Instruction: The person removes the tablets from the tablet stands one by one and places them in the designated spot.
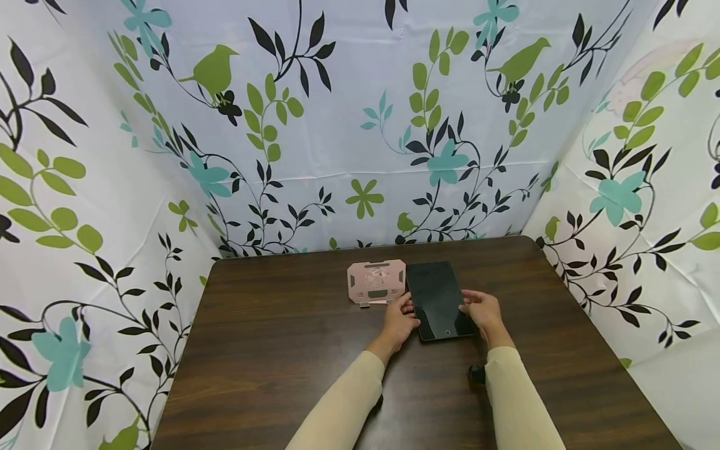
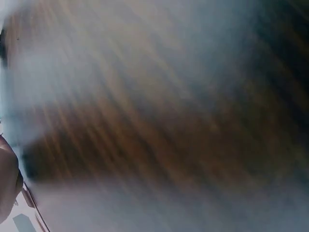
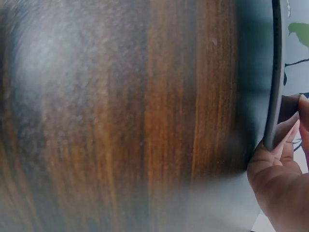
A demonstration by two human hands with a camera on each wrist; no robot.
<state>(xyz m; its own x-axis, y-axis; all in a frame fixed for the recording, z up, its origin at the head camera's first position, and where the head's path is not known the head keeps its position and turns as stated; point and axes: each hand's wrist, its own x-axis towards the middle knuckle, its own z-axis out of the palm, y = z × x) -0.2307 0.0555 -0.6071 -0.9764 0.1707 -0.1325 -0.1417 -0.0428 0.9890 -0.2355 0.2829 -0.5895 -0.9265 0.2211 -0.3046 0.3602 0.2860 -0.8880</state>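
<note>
A black tablet (image 1: 437, 294) lies screen up on the brown wooden table (image 1: 270, 350), just right of a pink folded stand (image 1: 375, 282). My left hand (image 1: 406, 309) holds the tablet's left edge near its front corner, close to the stand. My right hand (image 1: 469, 306) holds the right edge. In the right wrist view the fingers (image 3: 286, 137) curl round the tablet's thin dark edge (image 3: 276, 72) above the table. The left wrist view is mostly blurred wood grain, with part of my left hand (image 2: 7, 181) at the lower left.
Flower-and-bird curtains (image 1: 360, 125) close in the table at the back and on both sides. Bare wood stretches to the left of the stand and in front of the arms. Both arms wear cream sleeves (image 1: 343, 406).
</note>
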